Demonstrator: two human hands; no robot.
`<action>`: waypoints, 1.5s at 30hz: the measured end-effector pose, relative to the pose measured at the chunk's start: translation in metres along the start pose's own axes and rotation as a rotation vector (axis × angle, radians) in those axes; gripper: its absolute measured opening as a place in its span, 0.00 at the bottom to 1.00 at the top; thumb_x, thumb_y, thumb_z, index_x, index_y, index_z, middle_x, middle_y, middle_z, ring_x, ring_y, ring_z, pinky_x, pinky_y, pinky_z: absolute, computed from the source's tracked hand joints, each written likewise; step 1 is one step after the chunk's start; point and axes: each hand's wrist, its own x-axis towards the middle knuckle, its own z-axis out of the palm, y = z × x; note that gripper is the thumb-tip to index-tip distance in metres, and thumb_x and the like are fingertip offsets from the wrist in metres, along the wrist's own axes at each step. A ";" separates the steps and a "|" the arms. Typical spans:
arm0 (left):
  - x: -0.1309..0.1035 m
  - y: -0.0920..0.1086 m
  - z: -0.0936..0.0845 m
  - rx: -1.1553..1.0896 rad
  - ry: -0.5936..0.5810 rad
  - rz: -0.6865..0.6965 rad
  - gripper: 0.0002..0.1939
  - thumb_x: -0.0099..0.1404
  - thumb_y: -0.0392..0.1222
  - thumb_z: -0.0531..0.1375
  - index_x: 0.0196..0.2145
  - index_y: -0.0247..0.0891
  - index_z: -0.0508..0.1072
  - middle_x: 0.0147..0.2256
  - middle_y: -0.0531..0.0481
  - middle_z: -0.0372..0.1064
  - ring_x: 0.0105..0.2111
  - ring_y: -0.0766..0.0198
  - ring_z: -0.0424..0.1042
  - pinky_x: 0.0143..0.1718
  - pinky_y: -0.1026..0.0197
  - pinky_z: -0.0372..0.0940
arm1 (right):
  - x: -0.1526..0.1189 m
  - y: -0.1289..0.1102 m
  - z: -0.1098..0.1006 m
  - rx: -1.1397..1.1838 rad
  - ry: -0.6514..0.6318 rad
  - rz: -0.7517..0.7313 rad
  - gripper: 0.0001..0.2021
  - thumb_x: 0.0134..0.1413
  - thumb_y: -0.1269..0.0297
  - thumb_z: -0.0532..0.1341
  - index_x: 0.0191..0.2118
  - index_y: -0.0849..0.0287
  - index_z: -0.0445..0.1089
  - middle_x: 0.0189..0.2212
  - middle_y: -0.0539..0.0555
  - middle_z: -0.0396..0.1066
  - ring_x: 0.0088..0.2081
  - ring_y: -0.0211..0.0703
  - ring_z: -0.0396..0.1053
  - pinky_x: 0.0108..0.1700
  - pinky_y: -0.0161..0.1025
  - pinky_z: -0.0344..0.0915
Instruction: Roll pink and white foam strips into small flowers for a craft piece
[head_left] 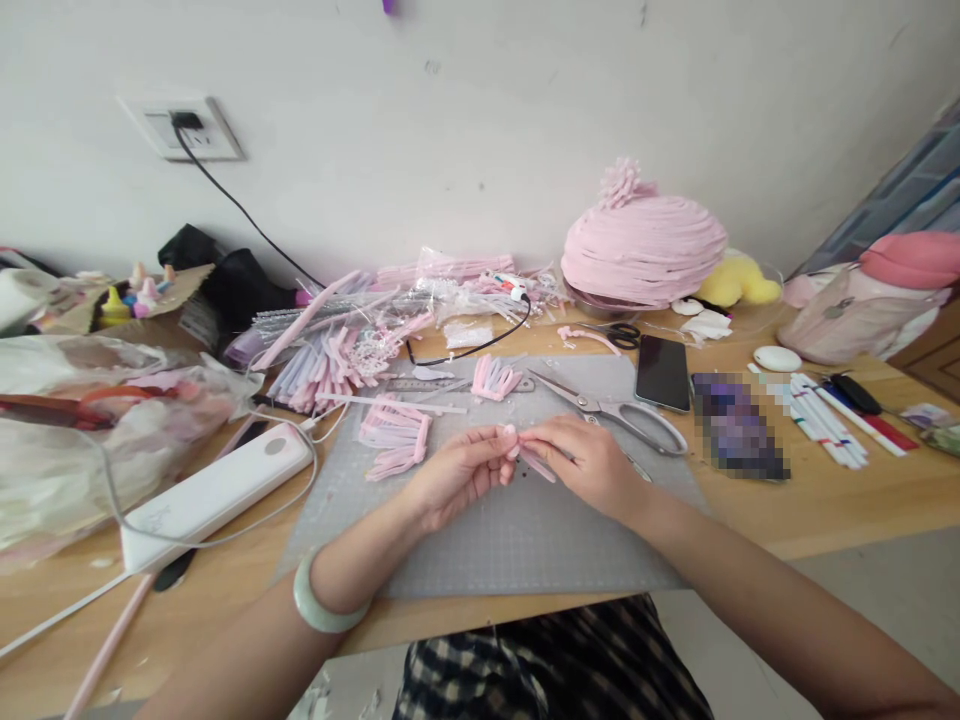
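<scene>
- The left hand (457,470) and the right hand (589,462) both pinch a small pink strip (534,462) over the grey mat (510,540).
- Best to pinch tight near its ends so it can't slip.
- Scissors (615,410) lie just behind, on the wooden counter (825,500) by a white wall (480,120).

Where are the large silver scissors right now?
In the head view, the silver scissors lie open on the grey cutting mat, just beyond the right hand and left of the black phone.
</scene>
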 end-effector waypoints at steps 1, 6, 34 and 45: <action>0.000 -0.001 0.001 -0.005 0.021 0.017 0.07 0.54 0.37 0.64 0.26 0.30 0.70 0.23 0.54 0.63 0.22 0.75 0.62 0.25 0.71 0.57 | 0.001 0.000 0.001 0.069 -0.020 0.082 0.08 0.53 0.63 0.58 0.37 0.56 0.72 0.33 0.53 0.74 0.36 0.42 0.69 0.42 0.39 0.63; -0.001 0.000 0.003 0.048 0.065 0.110 0.09 0.52 0.39 0.64 0.27 0.34 0.67 0.24 0.55 0.63 0.24 0.73 0.63 0.29 0.69 0.57 | 0.005 0.002 0.005 0.374 -0.145 0.389 0.09 0.52 0.61 0.58 0.32 0.61 0.71 0.27 0.52 0.72 0.30 0.39 0.68 0.36 0.36 0.64; -0.005 0.013 -0.008 0.197 -0.096 -0.030 0.07 0.51 0.36 0.65 0.26 0.32 0.71 0.23 0.53 0.64 0.23 0.72 0.62 0.26 0.68 0.56 | 0.000 -0.003 0.005 0.260 -0.102 0.325 0.08 0.49 0.61 0.60 0.29 0.59 0.72 0.24 0.51 0.69 0.27 0.38 0.64 0.30 0.35 0.60; -0.002 0.006 -0.007 0.123 -0.083 -0.003 0.07 0.52 0.37 0.64 0.25 0.31 0.70 0.23 0.52 0.66 0.23 0.72 0.63 0.27 0.69 0.57 | 0.001 0.004 0.005 -0.111 -0.055 -0.007 0.10 0.55 0.74 0.52 0.33 0.57 0.71 0.28 0.53 0.71 0.32 0.39 0.67 0.36 0.36 0.63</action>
